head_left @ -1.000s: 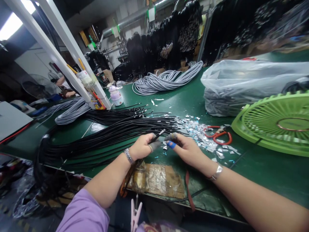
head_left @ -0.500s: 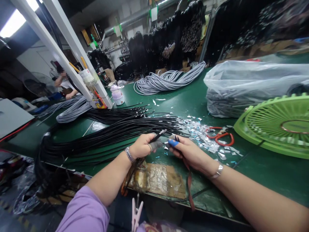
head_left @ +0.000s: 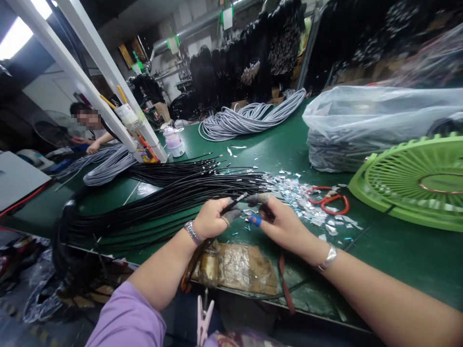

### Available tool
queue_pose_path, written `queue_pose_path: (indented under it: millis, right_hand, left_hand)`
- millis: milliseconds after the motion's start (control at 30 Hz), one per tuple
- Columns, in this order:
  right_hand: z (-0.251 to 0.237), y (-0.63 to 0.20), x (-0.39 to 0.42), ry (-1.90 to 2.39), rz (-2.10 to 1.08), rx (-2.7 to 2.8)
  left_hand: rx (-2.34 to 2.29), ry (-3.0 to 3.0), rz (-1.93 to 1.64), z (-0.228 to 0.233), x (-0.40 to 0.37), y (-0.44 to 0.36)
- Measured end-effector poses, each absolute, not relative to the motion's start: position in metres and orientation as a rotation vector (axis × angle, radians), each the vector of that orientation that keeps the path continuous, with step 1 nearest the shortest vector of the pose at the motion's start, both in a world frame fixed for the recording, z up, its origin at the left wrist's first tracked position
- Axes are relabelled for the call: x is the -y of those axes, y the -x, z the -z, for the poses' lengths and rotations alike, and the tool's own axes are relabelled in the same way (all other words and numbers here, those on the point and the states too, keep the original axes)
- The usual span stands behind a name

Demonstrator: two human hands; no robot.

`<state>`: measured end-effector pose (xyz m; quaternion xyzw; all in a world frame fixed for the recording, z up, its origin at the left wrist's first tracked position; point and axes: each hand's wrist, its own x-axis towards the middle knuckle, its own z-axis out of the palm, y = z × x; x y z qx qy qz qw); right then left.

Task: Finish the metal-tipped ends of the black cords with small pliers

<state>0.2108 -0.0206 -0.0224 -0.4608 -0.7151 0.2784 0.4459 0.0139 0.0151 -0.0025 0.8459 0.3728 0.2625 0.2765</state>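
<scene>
Head view: left hand [head_left: 211, 219] pinching one black cable [head_left: 236, 201] near its tip, angled up for access; right hand [head_left: 280, 222], fingertips pressed together just beside that tip. Near the bench's front edge, cable bundle [head_left: 162, 197] alongside, foil scraps [head_left: 300, 197] and red scissors [head_left: 331, 202] within reach.

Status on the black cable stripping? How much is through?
Done: a spread of foil scraps lies beside the red-handled cutters, so many ends look stripped. In hand: left hand grips one black cable end, right hand at its tip. Left: unclear how many in the black cable bundle remain.
</scene>
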Motion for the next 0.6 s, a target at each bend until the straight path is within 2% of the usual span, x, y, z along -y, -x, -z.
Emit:
queue_pose_path:
  millis: [100, 333, 600]
  right_hand:
    - [0.0263, -0.2121, 0.0212, 1.160, -0.642, 1.860]
    - [0.0267, -0.2144, 0.0254, 1.143, 0.008, 2.080]
    - [0.0310, -0.2144, 0.0228, 1.164, 0.189, 2.057]
  left_hand:
    - [-1.111, -2.398, -0.754, 0.0044, -0.0135, -0.0136]
    - [-1.241, -2.655, -0.687, 0.0002, -0.0073, -0.0143]
    - [-1.226, -2.872, -0.582, 0.0029, -0.0047, -0.0148]
